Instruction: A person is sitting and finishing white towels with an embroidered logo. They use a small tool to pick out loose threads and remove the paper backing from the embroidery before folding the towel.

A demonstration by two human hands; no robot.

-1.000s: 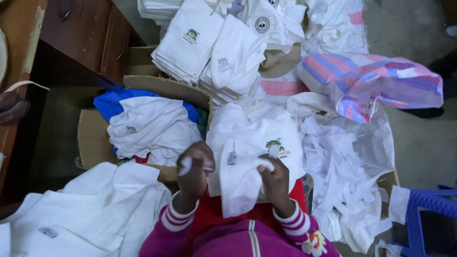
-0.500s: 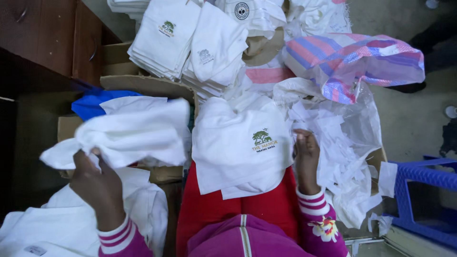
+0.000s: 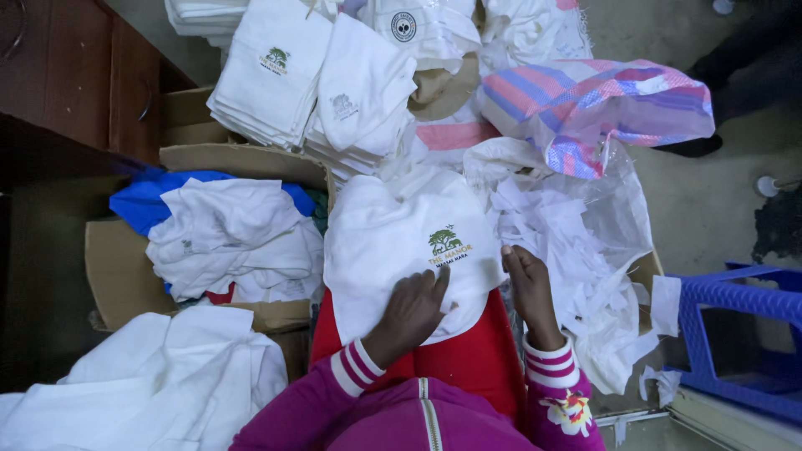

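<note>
one white cloth (image 3: 393,242) on lap, left hand (image 3: 411,313) and right hand (image 3: 528,288) flat, grasping nothing

Hands' way blocked at centre frame: left hand (image 3: 411,313) and right hand (image 3: 528,288) rest on white cloth (image 3: 393,242) over red lap (image 3: 468,359). Left of centre, cardboard box (image 3: 117,267) heaped with white garments (image 3: 234,238). Top centre, folded stacks (image 3: 276,75) crowd passage. Right of centre, plastic bag of scraps (image 3: 585,250). Blue stool (image 3: 735,334) blocks lower right. Bare floor open at right edge, mid-height.
</note>
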